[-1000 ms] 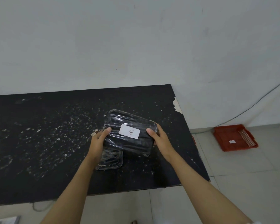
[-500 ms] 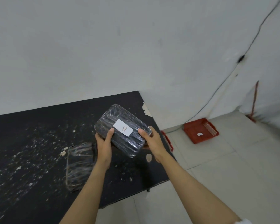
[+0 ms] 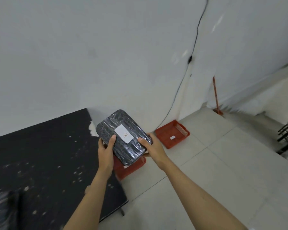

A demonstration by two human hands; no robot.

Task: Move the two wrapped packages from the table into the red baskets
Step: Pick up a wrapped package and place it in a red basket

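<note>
Far left of the black speckled table, at its near edge, lies the second film-wrapped dark package, blurred and not yet moved. Over the table's right edge the left hand clamps one side of the dark rectangular package wrapped in clear film, thumb on top beside its white label marked B; the right hand clamps the opposite side. The package hangs in the air, clear of the table. Right of the table, on the floor, a red plastic basket sits directly under the package, and a second red mesh basket lies beyond it. This looks like the carry stage; next comes choosing a basket, lowering and releasing.
</note>
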